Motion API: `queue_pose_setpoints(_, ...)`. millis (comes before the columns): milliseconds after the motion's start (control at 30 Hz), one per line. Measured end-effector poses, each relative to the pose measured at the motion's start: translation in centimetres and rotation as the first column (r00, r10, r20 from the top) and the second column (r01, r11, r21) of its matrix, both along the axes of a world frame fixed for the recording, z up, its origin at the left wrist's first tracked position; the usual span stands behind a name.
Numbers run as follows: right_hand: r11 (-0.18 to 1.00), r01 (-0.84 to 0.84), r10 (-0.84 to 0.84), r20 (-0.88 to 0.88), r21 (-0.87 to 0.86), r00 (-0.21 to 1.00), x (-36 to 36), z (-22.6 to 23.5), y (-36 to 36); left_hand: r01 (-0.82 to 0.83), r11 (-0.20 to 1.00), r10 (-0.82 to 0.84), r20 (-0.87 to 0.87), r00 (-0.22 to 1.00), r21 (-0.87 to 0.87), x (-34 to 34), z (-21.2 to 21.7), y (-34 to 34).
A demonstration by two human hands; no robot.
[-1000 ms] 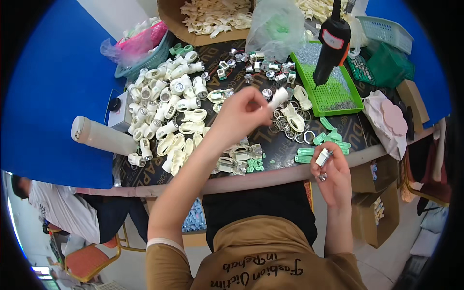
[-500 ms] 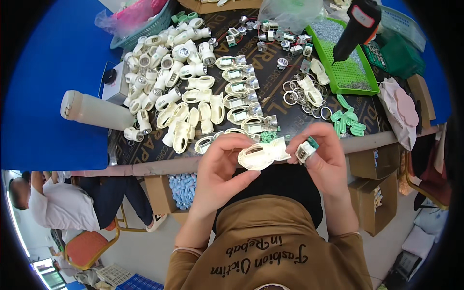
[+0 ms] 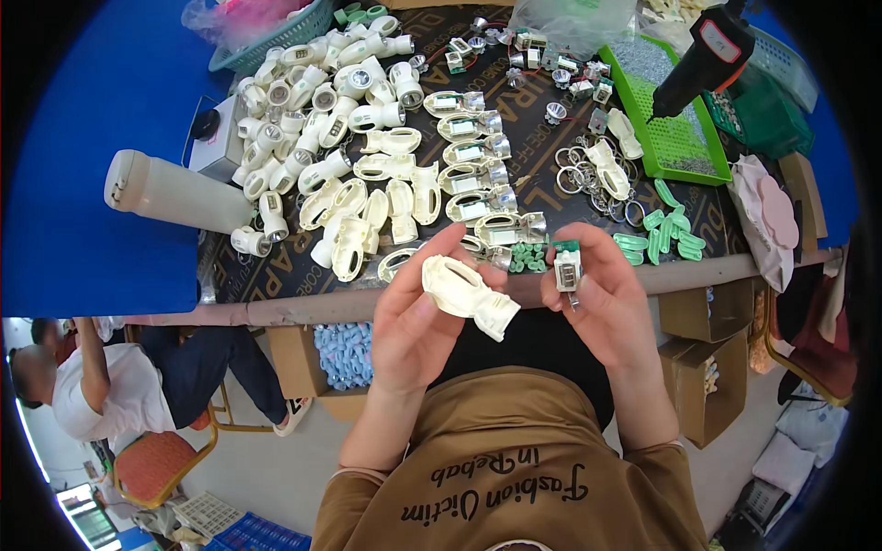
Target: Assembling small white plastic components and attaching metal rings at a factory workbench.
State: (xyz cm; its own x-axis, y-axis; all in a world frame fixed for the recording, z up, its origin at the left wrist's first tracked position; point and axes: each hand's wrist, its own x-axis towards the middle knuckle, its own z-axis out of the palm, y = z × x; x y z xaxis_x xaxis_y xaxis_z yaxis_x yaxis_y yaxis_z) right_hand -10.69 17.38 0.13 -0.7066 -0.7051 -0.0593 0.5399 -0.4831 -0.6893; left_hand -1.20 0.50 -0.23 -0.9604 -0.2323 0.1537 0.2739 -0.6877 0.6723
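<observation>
Over the table's near edge, my left hand (image 3: pixel 404 335) holds a cream torch shell half (image 3: pixel 467 292) between thumb and fingers, its neck end slanting down to the right. Just to the right, apart from the shell, my right hand (image 3: pixel 611 308) pinches a small torch module (image 3: pixel 567 273), a white block with a green circuit board on top. Beyond the hands runs a column of shell halves fitted with silver reflectors (image 3: pixel 473 178). Small green caps (image 3: pixel 527 258) lie between my hands on the table. Bare shell halves (image 3: pixel 401 209) are heaped to the left.
Assembled torches (image 3: pixel 308 87) pile up at far left beside a white bottle (image 3: pixel 184 191). Loose modules (image 3: pixel 579 87), key rings (image 3: pixel 574 176) and green strips (image 3: pixel 660 241) lie to the right. A black electric screwdriver (image 3: pixel 703 60) hangs over a green screw tray (image 3: pixel 689 167).
My left hand has turned the shell so its neck slants down-right, and moved it slightly left. My right hand has tipped the module more upright. The head view has shifted a little.
</observation>
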Motion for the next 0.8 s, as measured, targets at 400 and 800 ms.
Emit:
queue_pose_setpoints(400,0.897,0.383,-0.134,-0.687,0.223,0.714,-2.0,2.0,0.7,0.146,0.985,-0.151,0.044,0.988,0.087,0.2,0.2,1.0)
queue_pose_setpoints(800,0.924,-0.002,0.143,0.339,-0.382,0.930,-1.3,-0.6,0.2,0.122,0.986,-0.127,0.034,0.991,0.117,0.1,-0.2,1.9)
